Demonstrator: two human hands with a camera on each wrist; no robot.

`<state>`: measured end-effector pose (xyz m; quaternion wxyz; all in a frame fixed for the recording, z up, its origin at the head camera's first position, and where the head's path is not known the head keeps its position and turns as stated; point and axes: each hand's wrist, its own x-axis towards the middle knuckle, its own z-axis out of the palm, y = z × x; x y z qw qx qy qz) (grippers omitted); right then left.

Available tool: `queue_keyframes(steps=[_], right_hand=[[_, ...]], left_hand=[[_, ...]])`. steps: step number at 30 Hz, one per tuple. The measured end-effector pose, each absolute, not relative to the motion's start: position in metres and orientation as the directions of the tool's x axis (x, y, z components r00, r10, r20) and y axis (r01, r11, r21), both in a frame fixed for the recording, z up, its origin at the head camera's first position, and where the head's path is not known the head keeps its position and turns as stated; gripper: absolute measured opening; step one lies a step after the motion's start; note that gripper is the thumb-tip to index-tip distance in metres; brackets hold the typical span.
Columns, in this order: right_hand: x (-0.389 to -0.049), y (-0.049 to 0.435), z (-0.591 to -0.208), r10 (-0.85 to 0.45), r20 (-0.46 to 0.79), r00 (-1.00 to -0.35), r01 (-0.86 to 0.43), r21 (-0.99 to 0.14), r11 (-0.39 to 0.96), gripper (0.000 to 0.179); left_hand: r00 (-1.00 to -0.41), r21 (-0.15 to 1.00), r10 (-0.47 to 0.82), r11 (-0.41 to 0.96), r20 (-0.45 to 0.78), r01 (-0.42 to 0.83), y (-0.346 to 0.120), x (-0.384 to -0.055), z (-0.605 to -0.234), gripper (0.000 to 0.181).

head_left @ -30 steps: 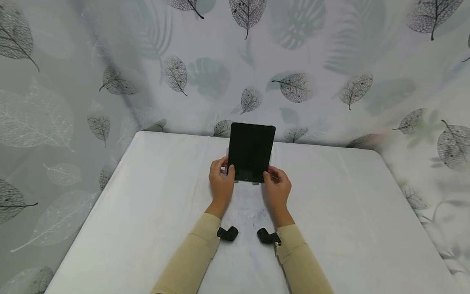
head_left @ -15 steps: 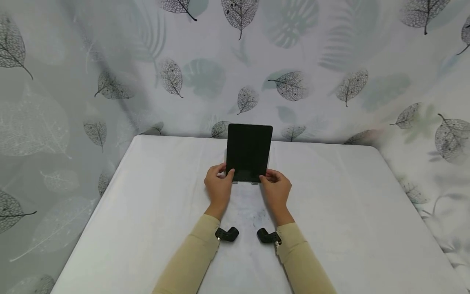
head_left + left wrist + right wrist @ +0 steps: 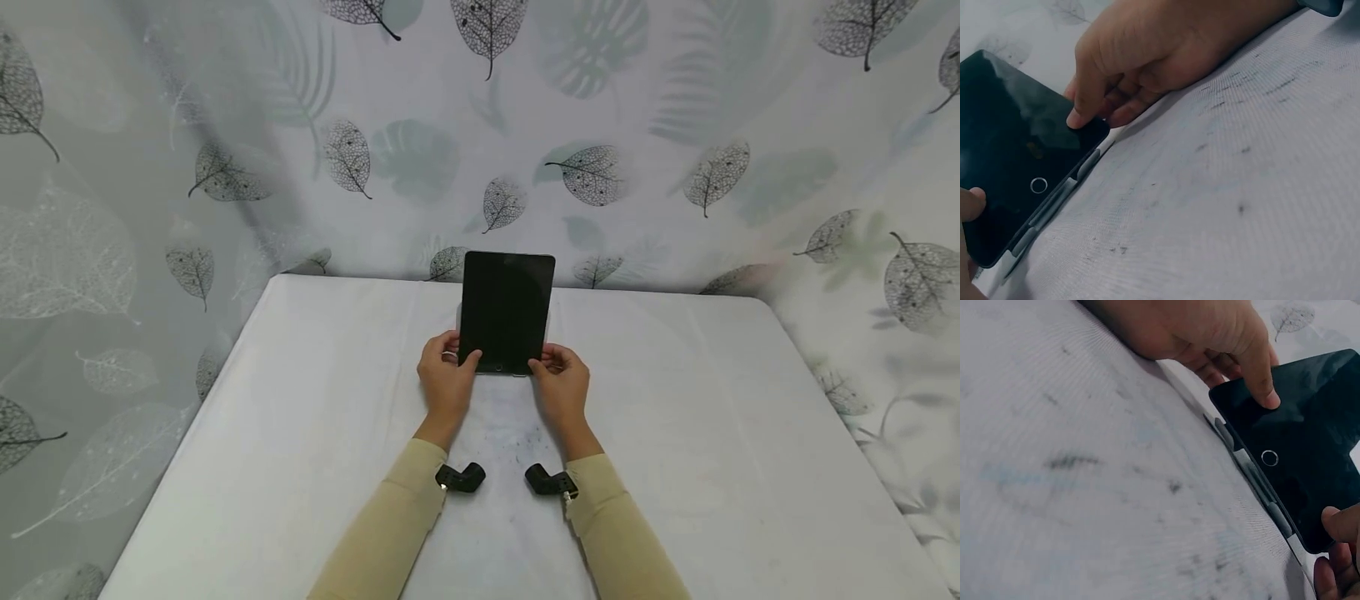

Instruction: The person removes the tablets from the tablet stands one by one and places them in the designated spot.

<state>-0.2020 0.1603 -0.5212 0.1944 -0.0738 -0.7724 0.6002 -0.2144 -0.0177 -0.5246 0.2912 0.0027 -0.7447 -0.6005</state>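
tablet [image 3: 507,313] is tilted up at the stand [image 3: 1280,519], can't quite tell if it's fully seated; left hand [image 3: 447,380] and right hand [image 3: 563,385] both pinch its lower sides, thumbs in front. probably lightish, stiff, slick, crackable, so hold the edges above the stand

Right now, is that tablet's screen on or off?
Off, it seems: the tablet's screen is dark in every view, showing only what look like reflections.

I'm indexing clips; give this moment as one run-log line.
left hand: grips tablet at lower left | right hand: grips tablet at lower right | tablet: portrait, screen dark
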Motion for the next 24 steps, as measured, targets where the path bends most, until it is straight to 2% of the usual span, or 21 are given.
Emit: queue_keyframes(steps=[8,13,17,24], right_hand=[[-0.199,0.165,-0.520,0.311,0.207,-0.928,-0.146,-0.967,0.207,0.026],[-0.199,0.171,-0.520,0.315,0.228,-0.921,-0.199,-0.972,0.124,0.030],[-0.199,0.179,-0.520,0.322,0.268,-0.908,-0.258,-0.963,0.074,0.036],[-0.196,0.197,-0.518,0.300,0.269,-0.915,-0.280,-0.960,0.007,0.047]], left_hand=[[-0.854,0.897,-0.290,0.237,0.432,0.374,-0.020,-0.213,-0.524,0.042],[-0.861,0.882,-0.218,0.221,0.460,0.416,-0.018,-0.213,-0.523,0.048],[-0.832,0.838,-0.180,0.280,0.525,0.468,-0.016,-0.212,-0.524,0.053],[-0.737,0.715,-0.100,0.359,0.668,0.600,-0.010,-0.209,-0.523,0.060]])
